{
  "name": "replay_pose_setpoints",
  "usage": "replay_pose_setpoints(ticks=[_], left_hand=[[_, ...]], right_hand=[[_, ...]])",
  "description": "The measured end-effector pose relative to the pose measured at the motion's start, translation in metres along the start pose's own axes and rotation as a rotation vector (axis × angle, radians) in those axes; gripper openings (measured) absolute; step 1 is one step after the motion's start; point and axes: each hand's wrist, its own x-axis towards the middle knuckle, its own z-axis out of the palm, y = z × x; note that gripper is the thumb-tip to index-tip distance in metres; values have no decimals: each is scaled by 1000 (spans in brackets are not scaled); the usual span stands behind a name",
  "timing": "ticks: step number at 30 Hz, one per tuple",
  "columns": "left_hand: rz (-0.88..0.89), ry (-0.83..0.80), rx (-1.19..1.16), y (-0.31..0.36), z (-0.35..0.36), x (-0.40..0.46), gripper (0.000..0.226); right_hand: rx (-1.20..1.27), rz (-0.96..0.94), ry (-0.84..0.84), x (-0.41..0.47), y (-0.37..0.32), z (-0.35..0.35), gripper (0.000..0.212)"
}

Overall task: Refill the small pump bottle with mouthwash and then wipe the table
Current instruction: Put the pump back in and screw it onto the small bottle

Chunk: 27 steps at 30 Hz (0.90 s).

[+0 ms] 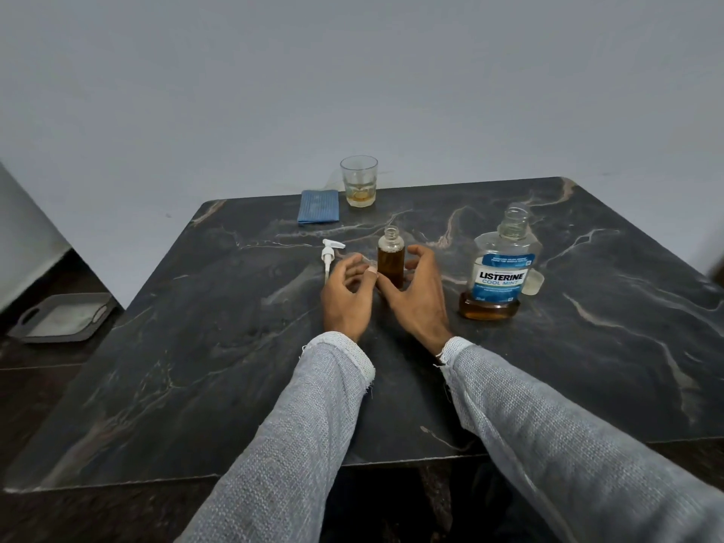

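Observation:
A small clear bottle (391,255) stands upright in the middle of the dark marble table (196,366), uncapped and nearly full of amber liquid. My left hand (348,295) hovers just left of it, fingers spread. My right hand (417,295) curves around its right side, fingers apart, at most brushing it. The white pump head (330,255) lies flat on the table to the left. The large mouthwash bottle (501,268) stands open on the right with a little amber liquid at its bottom; its clear cap (533,283) rests beside it. A folded blue cloth (319,206) lies at the far edge.
A drinking glass (359,181) with a trace of amber liquid stands at the table's far edge beside the cloth. A grey tray (62,317) lies on the floor to the left. A pale wall rises behind the table.

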Motion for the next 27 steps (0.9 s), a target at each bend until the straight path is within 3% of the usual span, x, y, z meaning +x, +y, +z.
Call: replay_pose_setpoints(ticks=[5, 13, 16, 21, 24, 27], left_hand=[[-2, 15, -6, -3, 0, 0, 27], [-131, 5, -192, 9, -10, 6, 17], [-67, 54, -146, 25, -20, 24, 16], [-82, 151, 198, 28, -40, 76, 6], [-128, 50, 567, 17, -46, 95, 12], [-194, -68, 730, 10, -40, 102, 29]], right_hand=[[-63, -36, -16, 1, 4, 7, 58], [-91, -64, -9, -1, 7, 6, 57], [-79, -50, -31, -1, 7, 6, 59], [-58, -23, -58, 0, 7, 6, 61], [-64, -22, -56, 1, 7, 6, 61], [-65, -33, -52, 1, 6, 5, 60]])
